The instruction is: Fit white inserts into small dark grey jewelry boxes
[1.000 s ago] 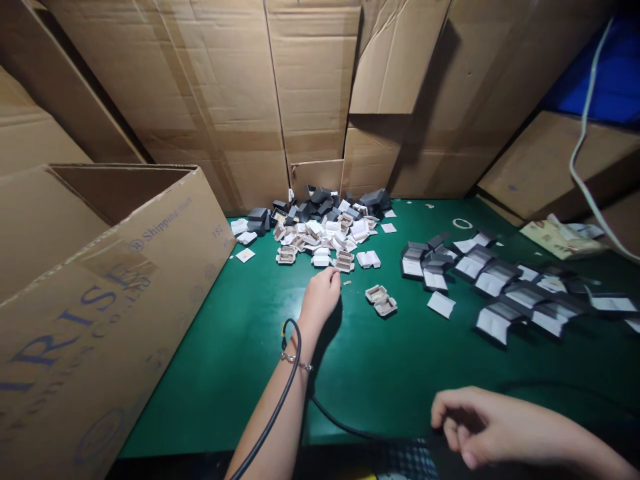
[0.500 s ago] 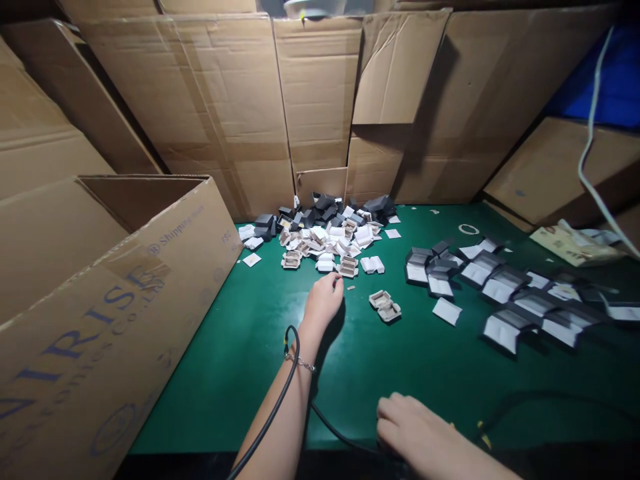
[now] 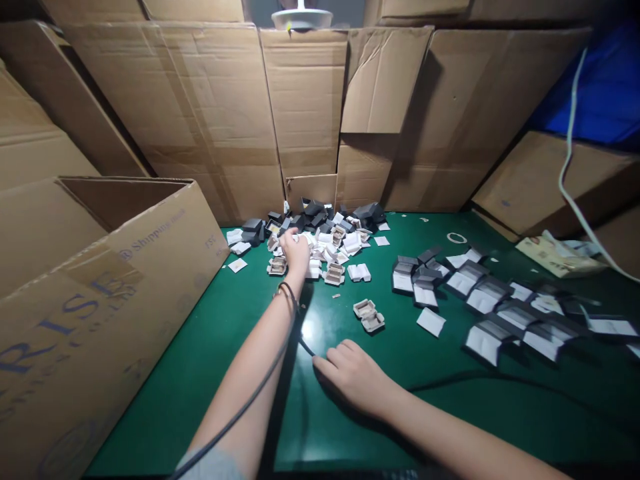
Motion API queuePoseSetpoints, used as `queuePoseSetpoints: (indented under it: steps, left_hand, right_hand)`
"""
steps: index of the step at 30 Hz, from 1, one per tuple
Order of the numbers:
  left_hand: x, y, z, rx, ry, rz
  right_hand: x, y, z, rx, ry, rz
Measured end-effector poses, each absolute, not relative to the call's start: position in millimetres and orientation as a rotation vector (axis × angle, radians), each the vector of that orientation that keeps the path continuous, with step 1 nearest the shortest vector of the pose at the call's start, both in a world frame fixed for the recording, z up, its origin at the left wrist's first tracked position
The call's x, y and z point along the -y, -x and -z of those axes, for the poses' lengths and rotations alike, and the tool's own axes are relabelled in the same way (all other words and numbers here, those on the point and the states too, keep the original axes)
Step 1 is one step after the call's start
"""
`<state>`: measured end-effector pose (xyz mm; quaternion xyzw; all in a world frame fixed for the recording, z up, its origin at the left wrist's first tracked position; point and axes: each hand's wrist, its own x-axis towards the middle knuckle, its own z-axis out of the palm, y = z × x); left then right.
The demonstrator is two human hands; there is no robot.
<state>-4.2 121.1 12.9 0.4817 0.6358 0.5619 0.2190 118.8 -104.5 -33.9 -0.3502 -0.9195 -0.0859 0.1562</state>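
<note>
My left hand [image 3: 295, 250] is stretched far out over a heap of small white and grey box parts [image 3: 320, 233] at the back of the green table [image 3: 350, 400]. Its fingers curl down into the pile; I cannot tell whether they hold a piece. A bracelet and a black cable [image 3: 250, 400] run along that forearm. My right hand [image 3: 355, 377] rests palm down on the mat near the cable, fingers spread, holding nothing. A small beige open box [image 3: 369, 315] lies just beyond it.
A large open cardboard carton [image 3: 100, 293] fills the left side. Cardboard sheets [image 3: 300, 113] wall the back. Rows of dark grey boxes with white inserts [image 3: 500, 300] lie at the right, beside a paper packet [image 3: 560, 257] and a white cord [image 3: 575, 173].
My left hand has reached forward from the open mat into the heap of parts. My right hand has moved left and forward onto the mat beside the cable.
</note>
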Motion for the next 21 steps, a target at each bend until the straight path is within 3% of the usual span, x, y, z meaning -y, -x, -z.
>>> queuePoseSetpoints:
  steps: [9, 13, 21]
  left_hand:
    - [-204, 64, -18, -2.530, -1.352, -1.212]
    - [-226, 77, -11, -2.607, -1.376, -1.051]
    - [-252, 93, -22, -2.628, -1.476, -0.402]
  right_hand:
    - [102, -99, 54, 2.527, 0.971, 0.241]
    - [99, -101, 64, 2.528, 1.087, 0.128]
    - [94, -109, 58, 2.544, 1.161, -0.218]
